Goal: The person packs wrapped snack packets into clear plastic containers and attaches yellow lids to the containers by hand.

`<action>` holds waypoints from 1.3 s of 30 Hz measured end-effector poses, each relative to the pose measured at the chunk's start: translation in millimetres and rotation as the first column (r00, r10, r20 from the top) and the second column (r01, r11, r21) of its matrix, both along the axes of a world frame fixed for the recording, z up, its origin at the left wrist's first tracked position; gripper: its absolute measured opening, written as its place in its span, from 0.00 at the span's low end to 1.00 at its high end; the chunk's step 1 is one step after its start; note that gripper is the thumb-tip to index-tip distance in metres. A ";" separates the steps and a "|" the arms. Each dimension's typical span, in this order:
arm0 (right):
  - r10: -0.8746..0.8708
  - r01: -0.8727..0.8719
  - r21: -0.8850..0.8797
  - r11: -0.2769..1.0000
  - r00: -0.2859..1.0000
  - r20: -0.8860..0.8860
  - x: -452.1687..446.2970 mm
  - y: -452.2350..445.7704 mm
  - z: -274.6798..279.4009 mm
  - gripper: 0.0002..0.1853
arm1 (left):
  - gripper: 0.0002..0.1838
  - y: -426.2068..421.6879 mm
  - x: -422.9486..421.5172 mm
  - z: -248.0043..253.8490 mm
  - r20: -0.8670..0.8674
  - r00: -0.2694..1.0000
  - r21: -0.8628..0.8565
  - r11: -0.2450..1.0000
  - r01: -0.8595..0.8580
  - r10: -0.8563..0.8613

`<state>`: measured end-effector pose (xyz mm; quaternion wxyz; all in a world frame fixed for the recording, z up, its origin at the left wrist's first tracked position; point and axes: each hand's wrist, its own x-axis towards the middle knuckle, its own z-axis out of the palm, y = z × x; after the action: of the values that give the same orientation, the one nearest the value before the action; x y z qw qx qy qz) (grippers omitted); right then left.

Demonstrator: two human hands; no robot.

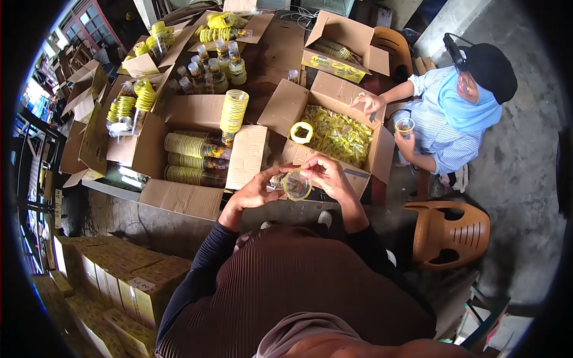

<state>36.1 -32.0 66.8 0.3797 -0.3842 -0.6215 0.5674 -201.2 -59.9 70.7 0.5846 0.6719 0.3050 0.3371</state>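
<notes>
Fingers of the left hand (253,191) and of the right hand (332,179) are, in the head view, closed on a clear cup (298,186), which is held between them with its yellow rim facing up toward the camera. Its near side is supported by the left fingertips and thumb, and the rim is pinched on the far right by the right hand. The cup is held up at the near edge of the worktop (273,56), between two open cartons. Stacks of yellow-rimmed cups (194,145) are laid in the left carton (182,196), near the worktop's near left corner, and an upright stack (234,111) is stood by its far right corner. Yellow packets (343,134) are heaped in the right carton (279,108), where a yellow ring-shaped item (301,132) is seen at the left edge. Beyond that carton's right edge, another cup (404,125) is held in one hand by a co-worker (456,113), whose other hand is extended over the carton's far right corner.
</notes>
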 end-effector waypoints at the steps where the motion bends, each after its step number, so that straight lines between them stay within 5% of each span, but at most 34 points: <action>1: -0.008 0.008 -0.008 1.000 1.000 0.002 -4.4 -2.5 0.7 0.05 | 0.33 0.4 -3.8 -5.3 0.002 1.000 -0.008 1.000 0.008 -0.008; 3: -0.099 0.095 -0.078 0.992 0.994 -0.052 -11.9 -10.9 3.5 0.06 | 0.31 -2.6 -10.3 -10.5 0.089 0.996 -0.034 0.999 0.004 -0.001; 8: -0.102 0.088 -0.180 0.980 0.993 -0.066 -23.0 -18.8 -9.3 0.06 | 0.27 -10.2 -12.4 -17.6 -0.031 0.993 0.097 0.989 -0.109 0.112; 11: -0.085 0.063 -0.246 0.967 0.993 -0.081 -29.3 -23.3 -0.4 0.06 | 0.24 -8.1 -11.8 -17.8 -0.173 0.976 0.028 0.991 -0.131 0.134; 17: -0.013 -0.004 -0.328 0.945 0.999 -0.050 -26.6 -30.5 7.8 0.10 | 0.21 -7.7 -20.1 -61.3 -0.215 0.952 0.337 0.932 -0.137 0.218; 19: -0.010 -0.027 -0.289 0.957 0.992 -0.125 -27.8 -33.2 -1.0 0.08 | 0.21 -8.4 -12.8 -20.1 -0.254 0.950 0.258 0.959 -0.115 0.183; 25: -0.110 0.079 -0.250 0.965 0.987 -0.115 -34.3 -41.7 -14.5 0.05 | 0.22 -10.4 -6.5 -25.5 -0.298 0.934 0.283 0.953 -0.111 0.198; 27: -0.248 0.243 0.095 0.965 0.968 0.039 -37.6 -48.0 -17.7 0.05 | 0.21 -12.5 -1.7 -24.6 -0.308 0.906 0.354 0.919 -0.175 0.292; 31: -0.474 0.388 0.405 0.828 0.870 0.134 -41.3 -58.3 -5.7 0.05 | 0.20 -13.1 12.8 -41.4 -0.297 0.865 0.534 0.821 -0.201 0.405; 39: -0.598 0.369 0.584 0.723 0.757 0.264 -36.0 -68.8 8.3 0.07 | 0.16 -19.6 32.8 -37.6 -0.263 0.835 0.644 0.732 -0.221 0.483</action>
<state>0.2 -100.7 75.1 0.4548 -0.5417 -0.6877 0.1637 -168.4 -79.6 33.1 0.1915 0.8024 0.4261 0.3715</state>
